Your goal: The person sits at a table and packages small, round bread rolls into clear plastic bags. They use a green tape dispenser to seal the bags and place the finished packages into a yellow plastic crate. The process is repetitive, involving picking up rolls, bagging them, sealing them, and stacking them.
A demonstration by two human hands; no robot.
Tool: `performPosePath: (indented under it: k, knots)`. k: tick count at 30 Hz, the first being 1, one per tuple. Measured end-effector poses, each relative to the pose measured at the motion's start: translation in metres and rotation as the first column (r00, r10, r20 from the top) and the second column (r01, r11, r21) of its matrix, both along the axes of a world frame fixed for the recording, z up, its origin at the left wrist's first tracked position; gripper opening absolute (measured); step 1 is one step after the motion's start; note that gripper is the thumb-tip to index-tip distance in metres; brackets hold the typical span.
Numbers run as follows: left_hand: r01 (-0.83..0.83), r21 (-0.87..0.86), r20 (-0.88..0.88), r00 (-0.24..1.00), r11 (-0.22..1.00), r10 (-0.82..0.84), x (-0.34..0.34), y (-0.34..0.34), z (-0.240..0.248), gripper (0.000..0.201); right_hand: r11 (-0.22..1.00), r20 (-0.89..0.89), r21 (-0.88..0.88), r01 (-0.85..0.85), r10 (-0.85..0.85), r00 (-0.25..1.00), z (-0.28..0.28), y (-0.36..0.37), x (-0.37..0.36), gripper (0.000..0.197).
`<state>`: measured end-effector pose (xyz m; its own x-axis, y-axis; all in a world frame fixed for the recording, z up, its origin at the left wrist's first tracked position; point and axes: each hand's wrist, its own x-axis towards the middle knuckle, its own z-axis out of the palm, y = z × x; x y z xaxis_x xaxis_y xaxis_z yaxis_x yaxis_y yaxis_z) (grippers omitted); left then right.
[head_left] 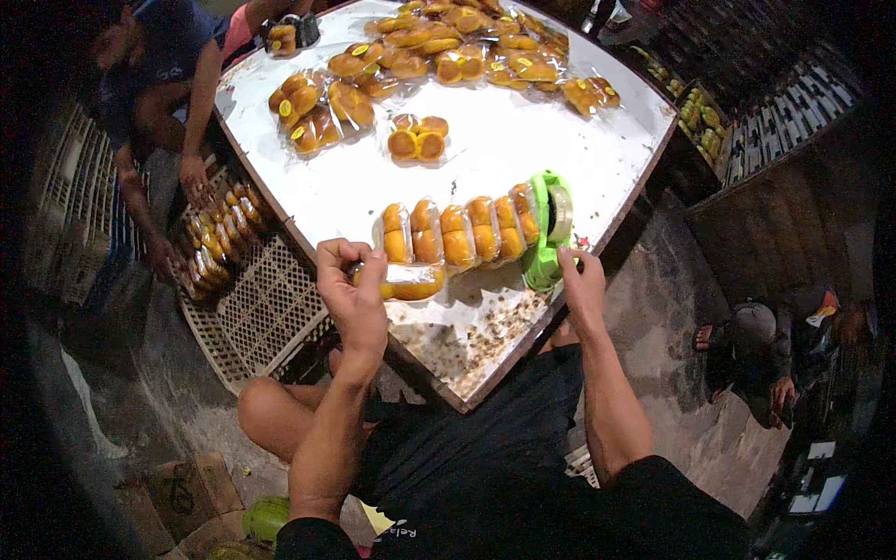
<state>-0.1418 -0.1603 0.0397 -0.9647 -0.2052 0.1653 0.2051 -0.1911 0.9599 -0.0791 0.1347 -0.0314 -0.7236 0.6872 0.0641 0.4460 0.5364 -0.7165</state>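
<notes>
My left hand (353,297) grips one end of a clear-wrapped pack of bread rolls (415,283), which lies sideways at the table's near corner. Behind that pack, several wrapped roll packs (455,235) stand on edge in a row, leaning side by side. At the row's right end is a green tape dispenser (539,271) with a roll of tape in it. The fingers of my right hand (584,291) are pinched together right beside the dispenser; what they hold, if anything, is too small to make out.
Another wrapped pack (418,138) lies mid-table, with a large heap of packs (448,42) at the far side of the white table (523,131). On the left, a person handles packs in a plastic crate (271,308). Stacked crates (779,121) stand at right.
</notes>
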Motion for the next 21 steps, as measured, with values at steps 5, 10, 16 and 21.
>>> performPosePath:
  k: [5,10,16,21]
  knots:
    - [0.024,-0.044,0.026,0.999,0.999,-0.023,0.000,0.014,-0.003,0.020,0.998,-0.098,-0.036,-0.053,0.050,0.994,0.020,0.005,-0.032,0.044]
    - [0.068,-0.016,0.055,0.996,0.998,-0.067,-0.002,0.018,-0.020,0.022,0.966,0.064,-0.257,0.009,0.008,0.998,-0.001,-0.004,0.040,0.037]
    - [0.070,-0.151,0.151,0.987,0.986,-0.046,0.006,0.026,-0.037,0.022,0.819,-0.436,-0.260,-0.511,0.373,0.819,0.057,-0.128,0.010,0.018]
    - [0.101,-0.220,0.096,0.992,0.970,-0.081,0.016,0.019,-0.020,0.024,0.650,-0.442,-0.560,-0.513,0.290,0.849,0.051,-0.169,-0.012,0.025]
